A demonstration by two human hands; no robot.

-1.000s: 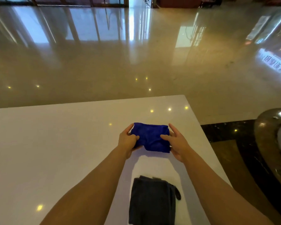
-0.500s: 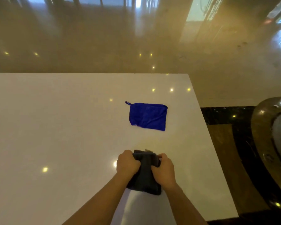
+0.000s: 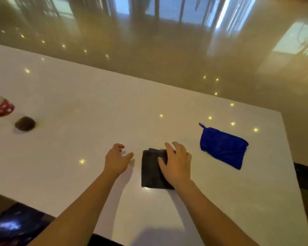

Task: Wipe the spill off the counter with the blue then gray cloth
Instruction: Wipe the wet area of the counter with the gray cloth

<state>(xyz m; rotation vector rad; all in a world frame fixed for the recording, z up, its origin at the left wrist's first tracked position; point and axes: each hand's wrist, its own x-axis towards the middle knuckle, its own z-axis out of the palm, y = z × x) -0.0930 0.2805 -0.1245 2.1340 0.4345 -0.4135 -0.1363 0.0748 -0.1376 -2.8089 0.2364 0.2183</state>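
Note:
The folded gray cloth [image 3: 152,170] lies flat on the white counter [image 3: 96,110] in front of me. My right hand [image 3: 176,163] rests on its right side, fingers spread over the top edge. My left hand [image 3: 116,159] hovers just left of the cloth, open and apart from it. The blue cloth [image 3: 223,147], folded with a small loop at its top left corner, lies alone to the right near the counter's right edge. I cannot make out a spill on the counter.
At the far left of the counter lie a red and white patterned cup [image 3: 1,106] on its side and a dark round object [image 3: 25,123]. The counter's right edge and near left edge drop to a dark floor.
Both hands left the blue cloth and took the gray one. My left hand has since let go and moved left. The view swung left, bringing the cup into sight.

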